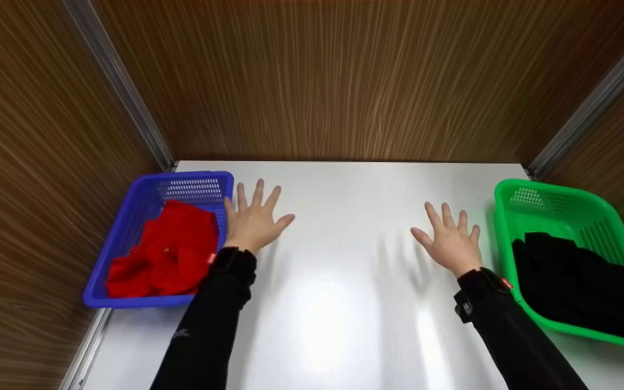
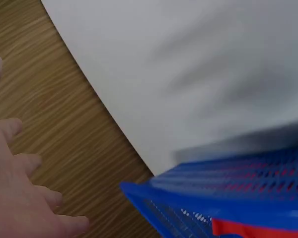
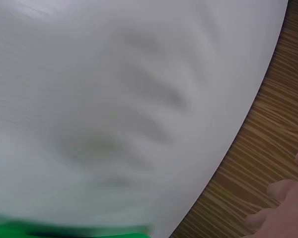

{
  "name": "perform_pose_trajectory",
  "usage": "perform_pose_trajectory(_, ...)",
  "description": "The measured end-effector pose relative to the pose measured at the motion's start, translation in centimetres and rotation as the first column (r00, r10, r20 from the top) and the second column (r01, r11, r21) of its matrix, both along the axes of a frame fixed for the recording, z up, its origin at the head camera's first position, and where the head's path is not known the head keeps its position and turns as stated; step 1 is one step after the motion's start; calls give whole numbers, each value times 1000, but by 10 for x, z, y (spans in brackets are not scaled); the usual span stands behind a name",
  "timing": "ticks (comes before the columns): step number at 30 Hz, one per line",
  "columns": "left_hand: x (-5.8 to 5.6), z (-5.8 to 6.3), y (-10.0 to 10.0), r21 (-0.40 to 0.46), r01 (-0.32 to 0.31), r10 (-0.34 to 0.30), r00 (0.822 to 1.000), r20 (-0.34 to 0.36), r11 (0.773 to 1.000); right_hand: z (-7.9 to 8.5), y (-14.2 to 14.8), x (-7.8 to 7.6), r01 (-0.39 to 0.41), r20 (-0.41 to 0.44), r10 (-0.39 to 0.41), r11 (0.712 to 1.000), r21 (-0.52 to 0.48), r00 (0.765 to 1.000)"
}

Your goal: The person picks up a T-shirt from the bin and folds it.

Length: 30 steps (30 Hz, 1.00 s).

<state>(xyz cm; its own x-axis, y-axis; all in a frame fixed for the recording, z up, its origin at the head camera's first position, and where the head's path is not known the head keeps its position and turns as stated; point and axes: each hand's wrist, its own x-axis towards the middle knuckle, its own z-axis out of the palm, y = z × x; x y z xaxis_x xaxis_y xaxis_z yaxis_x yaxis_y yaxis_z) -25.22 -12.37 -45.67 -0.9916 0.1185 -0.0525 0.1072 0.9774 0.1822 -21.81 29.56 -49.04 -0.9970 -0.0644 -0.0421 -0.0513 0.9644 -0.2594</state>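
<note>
Our left hand [image 1: 255, 223], spread wide and holding nothing, hovers by the right rim of the blue basket [image 1: 144, 302]. The red cloth [image 1: 168, 252] lies inside that basket, leftward and nearer us from this hand, its heap running from the basket's far right to near left. Our right hand [image 1: 454, 246], likewise splayed and empty, is farther off, well right of the basket.

A white table [image 1: 339, 233] is reaching to a brown wood-grain back wall [image 1: 312, 81], while a left wall [image 1: 36, 135] and right wall [image 1: 615, 157] of like grain are flanking it. Grey metal strips [image 1: 121, 81] are running between the walls, and bright glare [image 1: 325, 325] is shining off the table.
</note>
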Motion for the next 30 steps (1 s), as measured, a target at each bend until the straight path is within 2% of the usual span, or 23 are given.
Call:
perform_pose_trajectory(3, -2, 6, -18, 29, -20, 20, 1000, -2, 999, 3, 0, 3, -1, 4, 2, 1000, -13, 1000)
perform_pose_trajectory(7, -4, 10, -49, 92, -81, 78, 996, 31, 992, 7, -1, 8, -4, 3, 4, 1000, -25, 1000)
perform_pose_trajectory(11, -2, 7, -82, 129, -161, 148, 983, 106, 978, 11, -5, 14, -14, 0, 14, 999, -42, 1000)
perform_pose_trajectory(13, 0, 3, -97, 132, -198, 176, 971, 161, 971, 13, -8, 17, -22, -4, 22, 999, -45, 1000)
perform_pose_trajectory(16, 5, -4, -115, 147, -248, 205, 945, 255, 958, 16, -13, 21, -41, -15, 40, 998, -47, 999)
perform_pose_trajectory(19, 11, -8, -128, 158, -284, 215, 911, 351, 946, 18, -21, 26, -67, -33, 66, 996, -57, 997)
perform_pose_trajectory(22, 17, -8, -138, 168, -315, 212, 867, 451, 934, 20, -29, 32, -98, -53, 94, 993, -65, 994)
perform_pose_trajectory(24, 24, -2, -142, 173, -310, 187, 843, 504, 935, 20, -34, 36, -117, -67, 113, 991, -66, 991)
perform_pose_trajectory(26, 27, -2, -147, 178, -291, 153, 825, 544, 940, 21, -38, 39, -135, -82, 130, 989, -57, 988)
perform_pose_trajectory(28, 33, 2, -149, 174, -284, 137, 806, 576, 943, 21, -42, 42, -152, -98, 147, 987, -48, 984)
perform_pose_trajectory(29, 36, 4, -149, 161, -270, 129, 802, 583, 949, 21, -43, 43, -160, -106, 155, 986, -42, 982)
perform_pose_trajectory(30, 38, 3, -151, 141, -273, 138, 791, 596, 952, 21, -45, 44, -169, -115, 164, 985, -33, 980)
